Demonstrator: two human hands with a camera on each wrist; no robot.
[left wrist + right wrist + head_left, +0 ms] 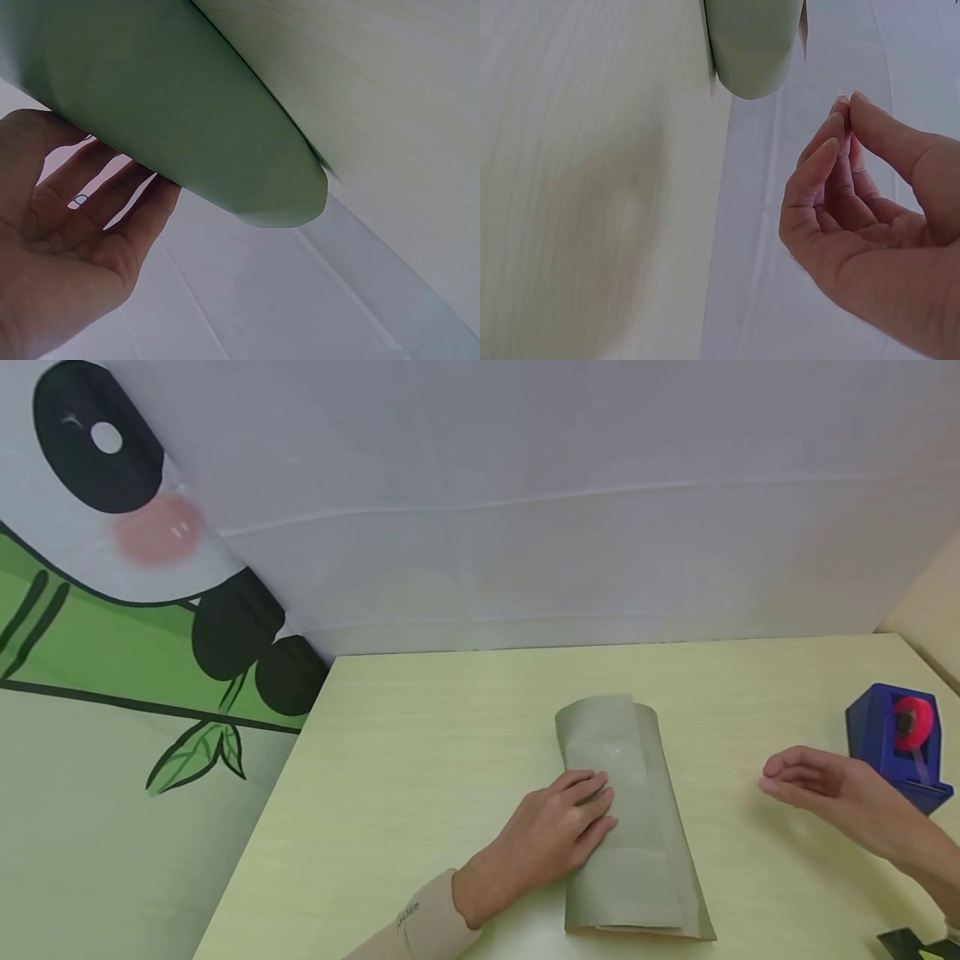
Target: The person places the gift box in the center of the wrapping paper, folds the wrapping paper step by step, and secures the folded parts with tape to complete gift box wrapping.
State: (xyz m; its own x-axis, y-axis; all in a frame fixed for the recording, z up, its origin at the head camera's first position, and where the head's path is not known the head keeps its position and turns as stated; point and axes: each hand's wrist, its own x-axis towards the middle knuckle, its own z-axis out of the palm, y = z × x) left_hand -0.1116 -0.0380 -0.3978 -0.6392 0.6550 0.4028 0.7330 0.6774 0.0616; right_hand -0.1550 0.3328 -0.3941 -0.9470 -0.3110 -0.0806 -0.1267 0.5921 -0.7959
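In the head view, a sheet of grey-green paper (626, 860) lies folded over into a flattened roll, its overlapping edge running lengthwise on top. My left hand (543, 835) rests on the roll's left side, fingers extended and pressing it; in the left wrist view the fingertips touch the curved paper (187, 112). To the right of the roll, my right hand (832, 789) is raised above the table, thumb and fingertips brought together. They pinch what looks like a small piece of clear tape, barely visible at the tips. The right wrist view shows this hand (862, 210) apart from the paper.
A blue tape dispenser (873, 727) with a red-cored roll stands at the table's right, just behind my right hand. A dark object (903, 943) sits at the bottom right edge. Behind the pale wooden table (420, 735) hangs a white cloth (525, 552) with a cartoon print.
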